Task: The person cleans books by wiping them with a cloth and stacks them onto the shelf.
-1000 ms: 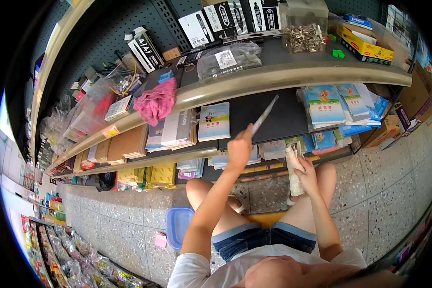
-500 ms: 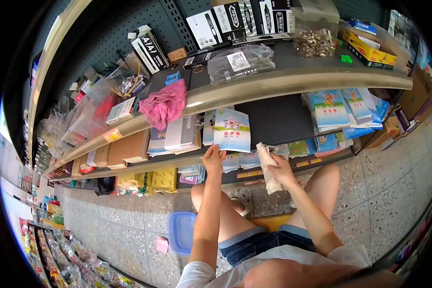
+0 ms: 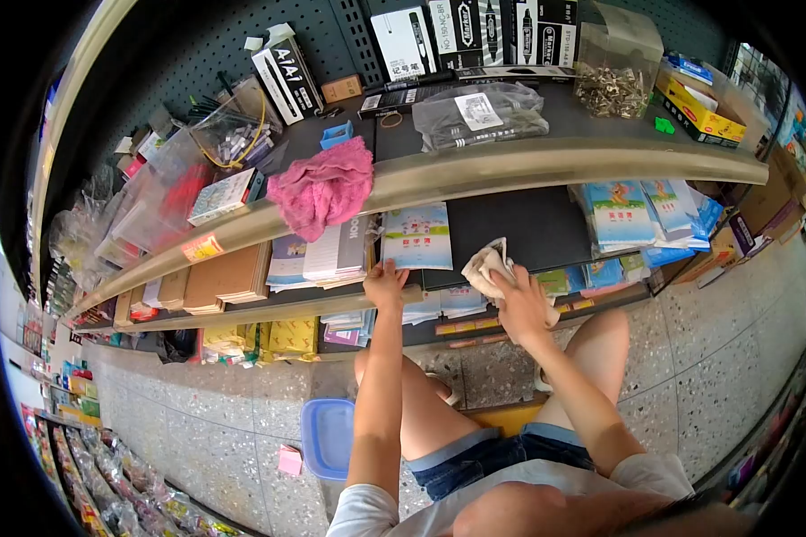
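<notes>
My left hand (image 3: pixel 386 285) grips the lower left corner of a light blue booklet (image 3: pixel 418 236), which lies on the dark middle shelf (image 3: pixel 515 219) beside a stack of grey-and-white notebooks (image 3: pixel 336 253). Bunched under the fingers of my right hand (image 3: pixel 520 307) is a whitish cloth (image 3: pixel 491 266), at the front edge of that shelf. A pink cloth (image 3: pixel 322 190) hangs over the upper shelf's edge, above the notebooks.
Wrapped booklets (image 3: pixel 620 215) lie on the right of the middle shelf. The upper shelf's rim (image 3: pixel 510 167) juts out above my hands. A blue plastic basin (image 3: pixel 328 438) and a pink pad (image 3: pixel 290 460) are on the floor.
The booklet has come from the right, tilted in my left hand, down onto the shelf by the notebooks. My right hand has moved left and up to the shelf edge with the whitish cloth.
</notes>
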